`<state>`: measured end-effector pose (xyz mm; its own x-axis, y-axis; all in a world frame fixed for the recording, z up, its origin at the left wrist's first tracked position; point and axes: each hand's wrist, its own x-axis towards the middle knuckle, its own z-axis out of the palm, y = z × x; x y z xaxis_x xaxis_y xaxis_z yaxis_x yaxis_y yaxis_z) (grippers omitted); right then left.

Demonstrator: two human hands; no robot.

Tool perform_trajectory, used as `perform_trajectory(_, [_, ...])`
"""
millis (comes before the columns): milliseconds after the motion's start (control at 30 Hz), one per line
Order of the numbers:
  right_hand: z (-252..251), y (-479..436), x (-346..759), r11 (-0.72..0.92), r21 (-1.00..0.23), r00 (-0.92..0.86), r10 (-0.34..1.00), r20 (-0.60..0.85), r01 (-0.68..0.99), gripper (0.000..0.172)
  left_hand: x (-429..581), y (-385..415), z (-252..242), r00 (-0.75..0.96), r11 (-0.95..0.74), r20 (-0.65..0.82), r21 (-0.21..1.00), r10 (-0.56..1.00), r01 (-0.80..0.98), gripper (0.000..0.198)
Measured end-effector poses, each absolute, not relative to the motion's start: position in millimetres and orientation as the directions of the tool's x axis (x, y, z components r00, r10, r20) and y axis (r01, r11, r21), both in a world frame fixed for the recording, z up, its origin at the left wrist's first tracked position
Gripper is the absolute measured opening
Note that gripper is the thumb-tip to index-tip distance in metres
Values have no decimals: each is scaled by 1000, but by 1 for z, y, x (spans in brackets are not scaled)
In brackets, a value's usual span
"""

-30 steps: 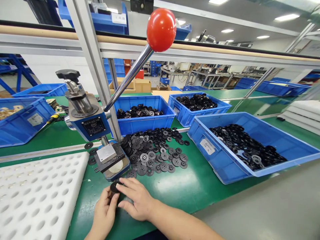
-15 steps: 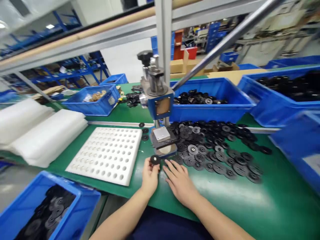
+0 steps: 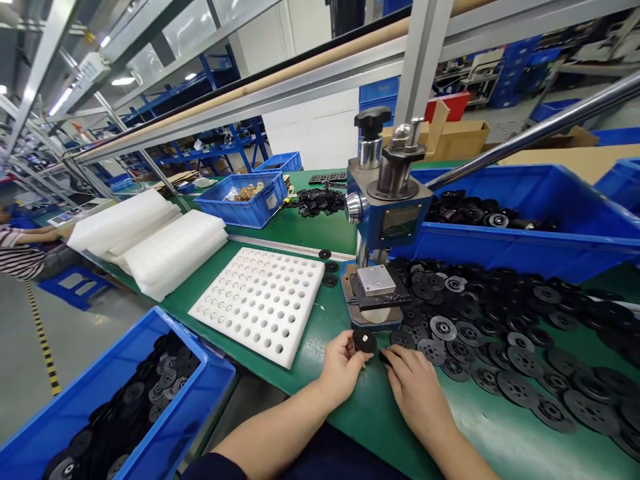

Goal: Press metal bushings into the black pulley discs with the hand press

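Note:
My left hand [image 3: 343,368] pinches a black disc [image 3: 365,341] with a small pale piece at its centre, just in front of the press base. My right hand [image 3: 417,387] is beside it over the green bench, its fingers closed at the edge of another dark disc [image 3: 384,358], mostly hidden under the fingertips. Behind both hands stands a blue hand press [image 3: 393,220] with a metal block [image 3: 376,280] on its base. Many loose black discs [image 3: 517,388] lie to the right of my right hand.
Left of the press lies a white foam tray [image 3: 306,333] with rows of holes, some filled with small pieces. A blue bin [image 3: 220,373] of black discs stands at lower left. Another blue bin [image 3: 515,250] is behind the pile. A person in a striped shirt [image 3: 20,257] sits far left.
The view has turned left and moved nearer, so the press and hands appear further right. My left hand still holds its disc. My right fingers, spread before, are now drawn together at a dark disc.

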<state>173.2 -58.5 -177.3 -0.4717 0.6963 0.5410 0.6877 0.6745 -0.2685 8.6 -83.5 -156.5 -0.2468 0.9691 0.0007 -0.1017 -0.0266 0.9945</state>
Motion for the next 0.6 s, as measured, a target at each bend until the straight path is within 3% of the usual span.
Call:
perform_trajectory(167, [-178, -56, 177, 699, -389, -452, 698, 556, 600, 32, 6, -85, -155, -196, -124, 140, 988, 971, 96, 27])
perform_trajectory(267, [-179, -56, 177, 690, -343, -413, 681, 605, 637, 33, 6, -87, -149, -162, -169, 196, 971, 967, 168, 33])
perform_trajectory(433, [-185, -54, 181, 594, -290, -370, 740, 561, 750, 46, 7, -86, -147, -168, -134, 156, 982, 973, 135, 38])
perform_trajectory(600, [-190, -52, 183, 639, -232, -413, 689, 595, 733, 51, 8, -85, -152, -168, -167, 200, 967, 965, 193, 36])
